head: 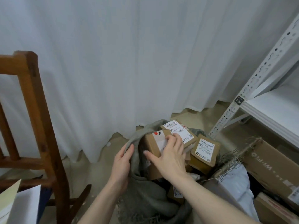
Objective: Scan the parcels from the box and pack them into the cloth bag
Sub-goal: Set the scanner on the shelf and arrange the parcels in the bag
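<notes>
A grey-green cloth bag point(144, 194) sits on the floor, its mouth open and filled with several brown cardboard parcels. My left hand point(121, 160) grips the bag's left rim and holds it open. My right hand point(169, 154) grips a small brown parcel point(153, 143) with a red and black mark, at the bag's mouth. Behind it lies a flat parcel point(179, 131) with a white shipping label. To the right, another labelled parcel point(204, 151) leans in the bag. A large cardboard box point(271, 164) stands open at the right.
A wooden chair point(32, 126) stands at the left with white papers point(21, 206) below it. A white curtain point(113, 62) hangs behind the bag. A white metal shelf point(265, 88) rises at the right. A pale grey plastic parcel point(236, 188) lies beside the cardboard box.
</notes>
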